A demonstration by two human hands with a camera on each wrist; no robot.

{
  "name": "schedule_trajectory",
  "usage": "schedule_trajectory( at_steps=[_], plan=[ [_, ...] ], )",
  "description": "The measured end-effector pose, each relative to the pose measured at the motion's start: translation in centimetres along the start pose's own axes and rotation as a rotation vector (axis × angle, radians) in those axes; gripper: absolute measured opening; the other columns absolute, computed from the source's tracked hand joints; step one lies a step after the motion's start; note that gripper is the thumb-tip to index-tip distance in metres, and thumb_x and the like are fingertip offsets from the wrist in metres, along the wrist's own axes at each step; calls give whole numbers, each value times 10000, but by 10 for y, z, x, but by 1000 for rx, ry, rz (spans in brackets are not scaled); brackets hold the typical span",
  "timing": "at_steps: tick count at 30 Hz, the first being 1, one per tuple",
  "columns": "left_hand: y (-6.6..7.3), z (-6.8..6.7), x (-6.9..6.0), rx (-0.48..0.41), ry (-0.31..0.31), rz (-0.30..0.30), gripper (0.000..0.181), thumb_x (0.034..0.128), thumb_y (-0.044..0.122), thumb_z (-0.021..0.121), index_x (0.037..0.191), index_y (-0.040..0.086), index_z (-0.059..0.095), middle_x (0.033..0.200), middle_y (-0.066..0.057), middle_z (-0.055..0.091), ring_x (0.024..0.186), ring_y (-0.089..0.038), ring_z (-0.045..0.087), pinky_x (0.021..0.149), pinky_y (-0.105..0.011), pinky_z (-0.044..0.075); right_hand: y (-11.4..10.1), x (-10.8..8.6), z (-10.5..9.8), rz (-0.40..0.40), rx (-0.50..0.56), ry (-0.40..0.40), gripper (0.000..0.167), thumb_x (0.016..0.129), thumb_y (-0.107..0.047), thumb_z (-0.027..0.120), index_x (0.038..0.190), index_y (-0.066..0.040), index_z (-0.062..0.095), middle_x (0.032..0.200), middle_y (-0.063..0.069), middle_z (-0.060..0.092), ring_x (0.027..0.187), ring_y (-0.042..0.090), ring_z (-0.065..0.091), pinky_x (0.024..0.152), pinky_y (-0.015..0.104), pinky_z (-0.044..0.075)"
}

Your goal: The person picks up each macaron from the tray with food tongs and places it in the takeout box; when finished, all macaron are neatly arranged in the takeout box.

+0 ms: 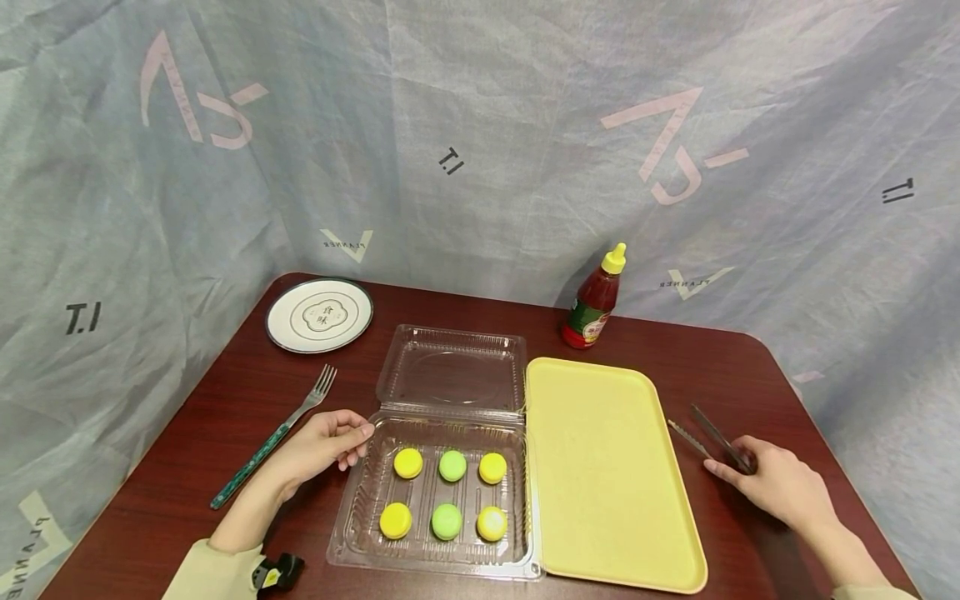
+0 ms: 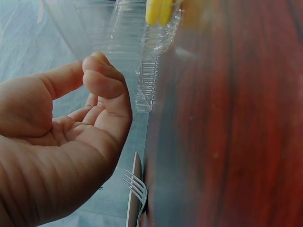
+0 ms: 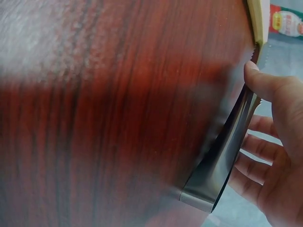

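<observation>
My left hand (image 1: 322, 446) pinches the left rim of a clear plastic clamshell box (image 1: 352, 533) between thumb and forefinger. The box lies open, its lid (image 1: 450, 371) folded back away from me. Inside the base sit several yellow macarons (image 1: 396, 521) and two green macarons (image 1: 446, 522), set in two rows. On the right, metal tongs (image 3: 222, 156) lie along the tabletop with their toothed arms pointing toward the tray. My right hand (image 1: 780, 483) holds them, the thumb on one side and the other fingers across from it.
A yellow tray (image 1: 607, 475) lies right against the box. Behind it stands a red sauce bottle (image 1: 596, 304) with a yellow cap. A white plate (image 1: 288, 321) is at the back left, and a green-handled fork (image 1: 277, 437) lies left of my left hand. Grey cloth (image 1: 480, 125) hangs behind the table.
</observation>
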State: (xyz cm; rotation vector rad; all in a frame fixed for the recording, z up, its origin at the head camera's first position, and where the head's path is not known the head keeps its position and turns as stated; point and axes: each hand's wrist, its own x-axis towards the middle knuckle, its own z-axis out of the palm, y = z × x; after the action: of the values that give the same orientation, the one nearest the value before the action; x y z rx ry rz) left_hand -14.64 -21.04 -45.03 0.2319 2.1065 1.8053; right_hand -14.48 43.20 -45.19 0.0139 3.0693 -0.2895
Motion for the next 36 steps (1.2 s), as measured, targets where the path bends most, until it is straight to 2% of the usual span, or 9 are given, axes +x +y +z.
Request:
schedule_trajectory(
  at_steps=[9, 15, 29, 36],
  plan=[
    [0, 0, 0, -1, 2, -3, 249, 1019, 122, 572, 1056, -124, 563, 757, -58, 592, 616, -96, 535, 558, -210, 458, 1, -1, 1, -10, -42, 10, 651, 822, -723, 636, 1028, -106, 652, 705, -36, 507, 645, 197, 500, 493, 382, 366],
    [0, 0, 0, 2, 2, -3, 243, 1019, 124, 572, 1051, -117, 565, 758, -60, 592, 617, -98, 535, 557, -211, 457, 2, 0, 0, -2, -52, -5, 710, 821, -739, 621, 1070, -75, 662, 734, -30, 547, 669, 217, 547, 499, 433, 402],
    [2, 0, 1, -2, 4, -15, 258, 1021, 134, 574, 1072, -119, 565, 764, -59, 595, 624, -102, 535, 562, -210, 460, 4, 1, 0, -1, -64, -15, 725, 827, -743, 608, 1081, -65, 652, 788, -5, 578, 716, 246, 573, 519, 480, 426],
    [2, 0, 0, 0, -2, -18, 268, 1025, 163, 575, 1061, -103, 574, 765, -57, 596, 624, -109, 536, 561, -222, 463, 2, 1, -4, -2, -60, -4, 692, 854, -720, 597, 1083, -68, 646, 763, -22, 538, 679, 202, 524, 500, 394, 375]
  ],
)
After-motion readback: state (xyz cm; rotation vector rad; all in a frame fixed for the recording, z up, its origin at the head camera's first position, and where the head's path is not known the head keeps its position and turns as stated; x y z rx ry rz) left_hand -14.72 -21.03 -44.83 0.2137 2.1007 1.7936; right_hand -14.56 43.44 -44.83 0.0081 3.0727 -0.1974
